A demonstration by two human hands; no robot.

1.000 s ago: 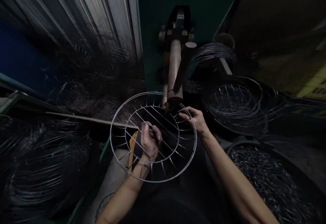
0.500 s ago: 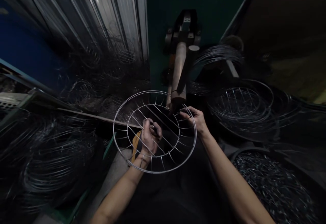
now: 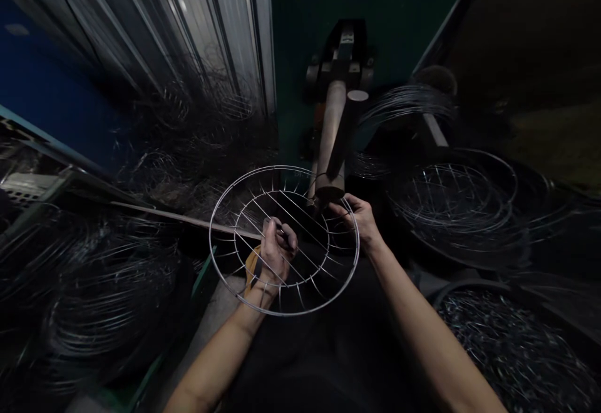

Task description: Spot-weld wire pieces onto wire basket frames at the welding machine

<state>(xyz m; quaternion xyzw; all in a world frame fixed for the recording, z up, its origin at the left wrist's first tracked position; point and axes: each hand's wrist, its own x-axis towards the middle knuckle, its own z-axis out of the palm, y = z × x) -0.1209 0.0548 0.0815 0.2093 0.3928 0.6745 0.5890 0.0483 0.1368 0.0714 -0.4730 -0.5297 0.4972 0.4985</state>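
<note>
A round wire rack [image 3: 282,285], with a double outer ring, an inner ring, straight cross wires and short spokes, is held tilted under a machine's cylindrical metal arm [image 3: 334,131]. My left hand [image 3: 277,247] is at the middle of the rack, its fingers curled closed about the cross wires. At the rack's right edge, my right hand [image 3: 360,222] pinches close to the tip of the metal arm. The rim passes across its fingers, and what lies between the fingertips is hidden. Spokes are seen around most of the ring, but the part beside the arm's tip is dark.
A green machine body [image 3: 389,19] stands ahead. Wire rings [image 3: 94,319] pile up at left. At right are more wire racks [image 3: 451,194], a wire coil [image 3: 408,101] and a tub of short metal pieces [image 3: 511,344]. Corrugated metal sheeting [image 3: 211,12] rises behind.
My right hand has moved slightly left, its fingertips now closer under the arm's tip. The rack has shifted a little. My left hand keeps its grip, and the view has turned slightly.
</note>
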